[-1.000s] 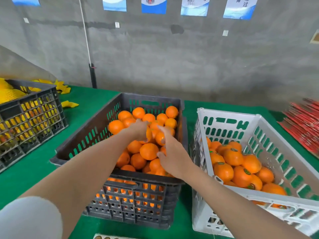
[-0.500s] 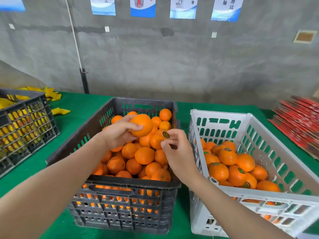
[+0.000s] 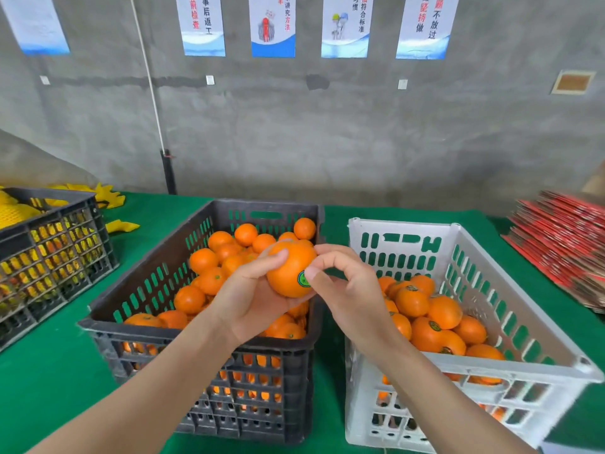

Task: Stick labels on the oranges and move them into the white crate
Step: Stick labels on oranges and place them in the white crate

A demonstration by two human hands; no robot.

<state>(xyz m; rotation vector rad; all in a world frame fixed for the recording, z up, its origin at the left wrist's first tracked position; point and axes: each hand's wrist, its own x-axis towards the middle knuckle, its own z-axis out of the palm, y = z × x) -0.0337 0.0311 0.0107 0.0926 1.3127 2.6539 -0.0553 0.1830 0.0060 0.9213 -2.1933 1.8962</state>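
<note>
Head view: left hand [image 3: 248, 299] wraps orange [image 3: 289, 270], steadying it while right hand [image 3: 347, 290] thumbs label [image 3: 303, 278] flat, other fingers [image 3: 330, 257] curled, empty. White crate [image 3: 402, 223] alongside for drop.

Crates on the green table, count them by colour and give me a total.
Black crates: 2, the middle crate and the left crate
White crate: 1
Total: 3
</note>
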